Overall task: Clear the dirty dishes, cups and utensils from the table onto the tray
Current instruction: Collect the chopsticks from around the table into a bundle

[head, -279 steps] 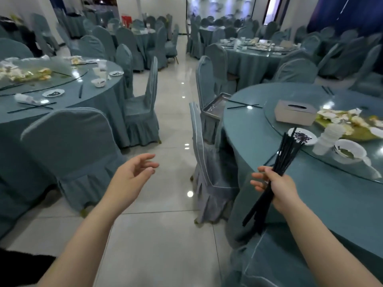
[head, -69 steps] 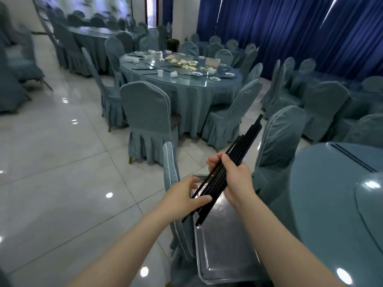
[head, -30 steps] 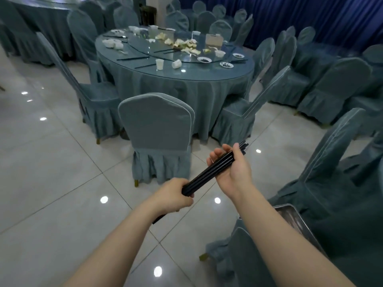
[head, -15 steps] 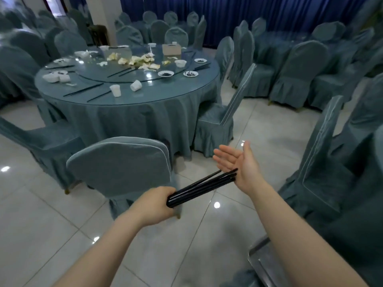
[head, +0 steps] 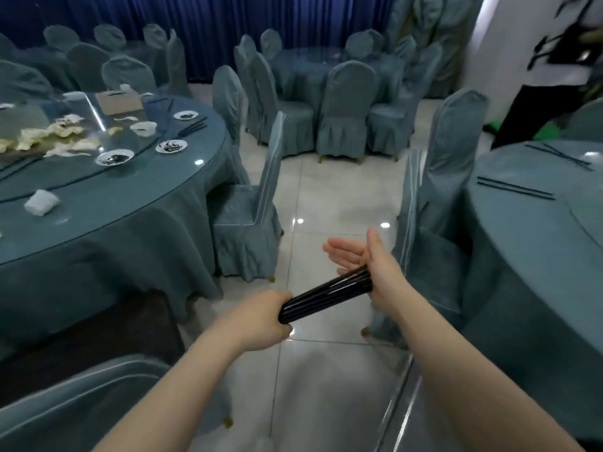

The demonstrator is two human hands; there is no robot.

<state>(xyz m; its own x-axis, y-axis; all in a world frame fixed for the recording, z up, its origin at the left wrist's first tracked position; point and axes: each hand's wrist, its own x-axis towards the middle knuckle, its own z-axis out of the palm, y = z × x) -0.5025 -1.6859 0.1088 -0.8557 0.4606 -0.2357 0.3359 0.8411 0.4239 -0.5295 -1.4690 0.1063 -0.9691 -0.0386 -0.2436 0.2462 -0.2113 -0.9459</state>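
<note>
My left hand (head: 261, 318) is closed around one end of a bundle of black chopsticks (head: 326, 296), held level over the tiled floor. My right hand (head: 368, 262) is flat, fingers spread, its palm pressed against the bundle's other end. A shiny metal tray edge (head: 399, 406) shows at the bottom right, under my right forearm. The round table on the left (head: 107, 207) carries small sauce dishes (head: 115, 157), a white cup lying on its side (head: 41, 202), chopsticks (head: 192, 127) and food scraps. The table on the right (head: 535, 230) has chopstick pairs (head: 515, 189) on it.
Covered chairs (head: 251, 203) stand around both tables, and one chair back (head: 65, 406) is close at the lower left. A tiled aisle runs between the tables. A third table with chairs (head: 329, 102) is at the back. A person in dark trousers (head: 538, 102) stands at the far right.
The view has swung to the right, so the left table has slid leftward and the right table has come into view. My hands keep the same hold on the chopstick bundle.
</note>
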